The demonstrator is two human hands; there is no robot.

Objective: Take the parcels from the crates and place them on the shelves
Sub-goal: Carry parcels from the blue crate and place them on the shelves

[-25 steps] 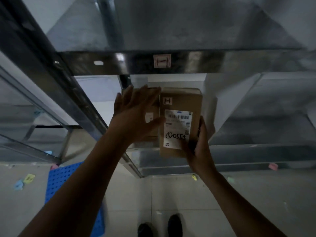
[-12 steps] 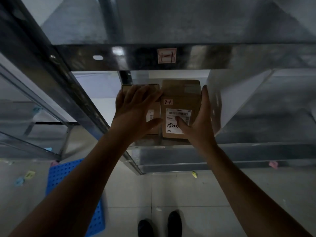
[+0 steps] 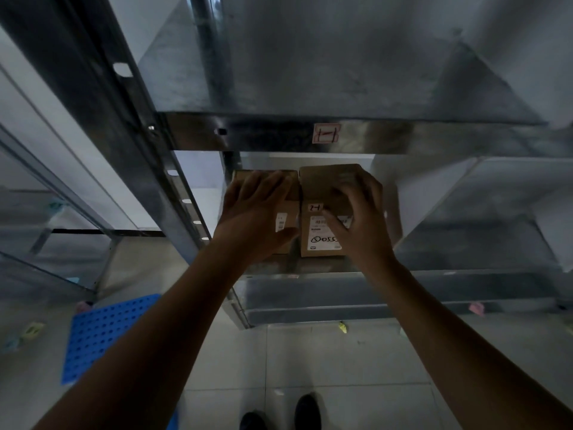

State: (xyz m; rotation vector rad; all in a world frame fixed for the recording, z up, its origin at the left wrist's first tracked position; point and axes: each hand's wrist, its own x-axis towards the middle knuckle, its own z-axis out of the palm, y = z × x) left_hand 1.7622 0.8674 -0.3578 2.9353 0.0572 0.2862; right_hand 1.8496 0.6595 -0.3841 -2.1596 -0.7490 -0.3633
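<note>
Right hand (image 3: pixel 361 226), fingers curled round brown cardboard parcel (image 3: pixel 328 181) marked "H", left hand (image 3: pixel 257 209), straight fingers resting on neighbouring brown box (image 3: pixel 283 223), grey metal shelf (image 3: pixel 310 290), pink tag (image 3: pixel 325 134) read "H" above.

**Brown cardboard against grey steel**

The left parcel (image 3: pixel 292 211) and the right parcel (image 3: pixel 328 181) are both showing plain brown cardboard. The label (image 3: pixel 319 242) is showing white with black print and scrawl. The shelf (image 3: pixel 310 293) is gleaming mottled silver-grey, its tag (image 3: pixel 325 134) edged red. The crate (image 3: pixel 102 336) is showing blue, dotted with round holes, against pale grey floor (image 3: pixel 341 367).
</note>
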